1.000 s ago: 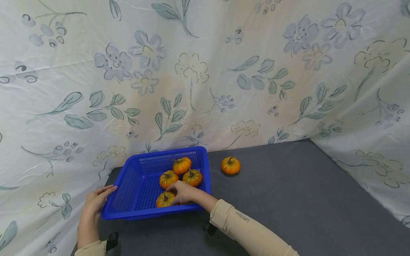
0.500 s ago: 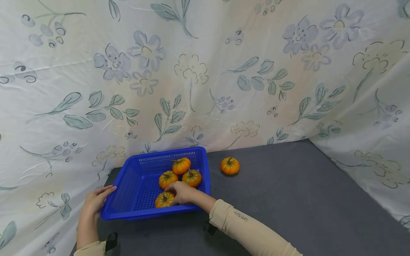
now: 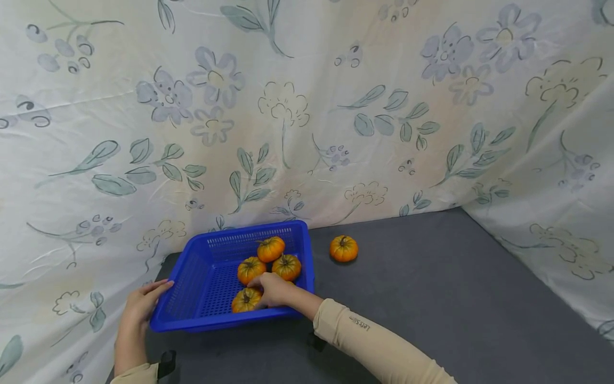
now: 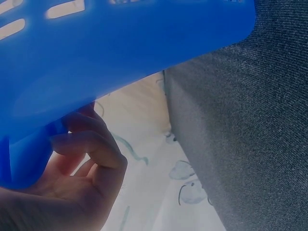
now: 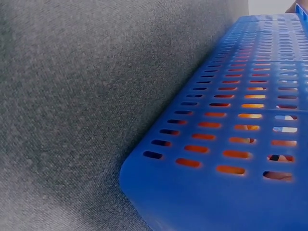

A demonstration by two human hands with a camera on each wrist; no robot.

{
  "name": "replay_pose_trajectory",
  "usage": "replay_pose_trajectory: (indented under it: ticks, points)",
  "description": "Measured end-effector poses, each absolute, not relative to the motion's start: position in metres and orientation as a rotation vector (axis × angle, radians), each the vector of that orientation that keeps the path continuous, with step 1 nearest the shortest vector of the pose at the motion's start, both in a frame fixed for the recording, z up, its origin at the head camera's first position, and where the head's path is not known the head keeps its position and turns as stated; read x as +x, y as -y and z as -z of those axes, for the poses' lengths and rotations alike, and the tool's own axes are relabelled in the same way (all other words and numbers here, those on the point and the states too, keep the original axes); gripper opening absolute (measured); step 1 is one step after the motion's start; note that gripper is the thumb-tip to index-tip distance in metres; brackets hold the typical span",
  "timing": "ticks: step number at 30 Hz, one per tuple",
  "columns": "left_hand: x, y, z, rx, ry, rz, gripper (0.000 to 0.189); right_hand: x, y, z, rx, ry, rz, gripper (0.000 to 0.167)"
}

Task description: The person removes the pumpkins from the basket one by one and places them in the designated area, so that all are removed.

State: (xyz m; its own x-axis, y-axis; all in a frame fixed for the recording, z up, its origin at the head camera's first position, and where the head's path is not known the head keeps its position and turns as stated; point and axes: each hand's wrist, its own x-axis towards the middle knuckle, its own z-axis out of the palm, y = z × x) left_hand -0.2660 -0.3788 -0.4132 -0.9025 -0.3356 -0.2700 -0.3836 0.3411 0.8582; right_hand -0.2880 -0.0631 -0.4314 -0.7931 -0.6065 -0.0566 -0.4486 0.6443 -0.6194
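Observation:
A blue plastic basket (image 3: 225, 321) with slotted walls stands on the dark table, small orange pumpkins gathered in its right half. My left hand (image 3: 138, 305) grips the basket's left rim; in the left wrist view that hand (image 4: 91, 168) has its fingers curled at the rim's underside. My right hand (image 3: 272, 290) reaches over the front wall and holds a pumpkin (image 3: 245, 300) at the near side, thumb and fingers around it. Behind it lie a second pumpkin (image 3: 251, 271), a third pumpkin (image 3: 286, 267) and a far pumpkin (image 3: 271, 249). Orange shows through the basket wall (image 5: 202, 202) in the right wrist view.
One more pumpkin (image 3: 343, 248) sits on the dark table (image 3: 422, 298), right of the basket. A flower-patterned cloth (image 3: 312, 133) hangs behind the table and along its sides. The basket's back edge is near this cloth.

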Motion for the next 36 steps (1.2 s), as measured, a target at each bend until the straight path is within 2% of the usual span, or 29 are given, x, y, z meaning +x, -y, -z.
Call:
replay_pose_trajectory:
  ticks: [20,36]
  points:
    - [-0.2663,0.3784,0.4125,-0.663,-2.568,-1.620,0.079,-0.2868,0.0623,0.4288,-0.883,-2.632,0.948,0.053]
    - [-0.2630,0.3815,0.4097,-0.634,-2.488,-1.688,0.073,-0.2834,0.0545,0.4268,-0.765,-2.527,1.199,0.064]
